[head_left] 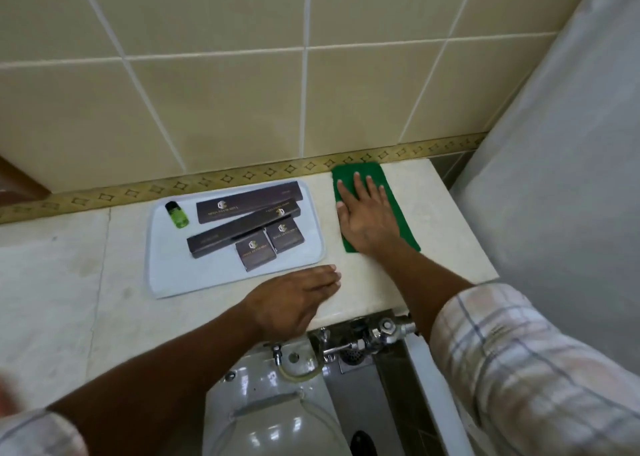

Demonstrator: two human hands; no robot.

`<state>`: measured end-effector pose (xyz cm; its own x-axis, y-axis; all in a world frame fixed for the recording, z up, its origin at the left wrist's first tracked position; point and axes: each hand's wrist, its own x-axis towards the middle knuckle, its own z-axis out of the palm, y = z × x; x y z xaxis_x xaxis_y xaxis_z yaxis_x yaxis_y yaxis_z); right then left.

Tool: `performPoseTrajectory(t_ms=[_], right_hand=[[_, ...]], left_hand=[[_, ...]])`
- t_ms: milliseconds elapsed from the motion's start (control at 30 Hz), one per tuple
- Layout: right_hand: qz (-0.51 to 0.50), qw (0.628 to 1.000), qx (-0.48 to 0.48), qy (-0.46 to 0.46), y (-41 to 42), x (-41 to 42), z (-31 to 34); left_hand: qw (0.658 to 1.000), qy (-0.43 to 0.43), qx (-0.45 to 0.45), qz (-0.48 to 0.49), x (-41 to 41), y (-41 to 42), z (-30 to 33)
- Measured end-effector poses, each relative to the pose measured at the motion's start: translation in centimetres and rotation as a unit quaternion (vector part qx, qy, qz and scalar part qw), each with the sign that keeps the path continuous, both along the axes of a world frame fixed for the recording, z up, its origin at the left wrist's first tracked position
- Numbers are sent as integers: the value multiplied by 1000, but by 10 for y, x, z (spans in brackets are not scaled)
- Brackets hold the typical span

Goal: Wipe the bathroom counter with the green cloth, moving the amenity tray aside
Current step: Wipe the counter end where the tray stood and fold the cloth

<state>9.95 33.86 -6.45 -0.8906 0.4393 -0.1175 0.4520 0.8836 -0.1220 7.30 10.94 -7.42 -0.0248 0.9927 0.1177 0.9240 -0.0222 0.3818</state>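
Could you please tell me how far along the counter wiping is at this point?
Done: nothing can be confirmed; the marble counter shows no visible wipe marks.

In hand: the right hand presses flat on the green cloth at the counter's right end, beside the white amenity tray. The left hand rests open near the tray's front corner.

Left: the patch under the tray, which sits loaded with boxes and a green bottle, and the counter to its left.

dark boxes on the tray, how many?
4, all on the white tray: long box at the back, long box lying diagonally below it, two small square ones in front. None looks hidden.
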Motion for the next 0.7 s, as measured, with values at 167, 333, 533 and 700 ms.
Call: performPoseTrajectory(t_ms=[167, 333, 533, 700], right_hand=[[-11, 1000, 2, 24, 55, 29, -3], [-47, 999, 9, 9, 79, 42, -3], [-14, 1000, -4, 7, -1, 116, -1], [-4, 1000, -5, 7, -63, 108, -12]], left_hand=[[1000, 6, -4, -7, -1, 0, 5], [1000, 3, 4, -2, 0, 0, 5], [1000, 7, 27, 5, 2, 0, 7], [999, 20, 33, 17, 3, 0, 8]])
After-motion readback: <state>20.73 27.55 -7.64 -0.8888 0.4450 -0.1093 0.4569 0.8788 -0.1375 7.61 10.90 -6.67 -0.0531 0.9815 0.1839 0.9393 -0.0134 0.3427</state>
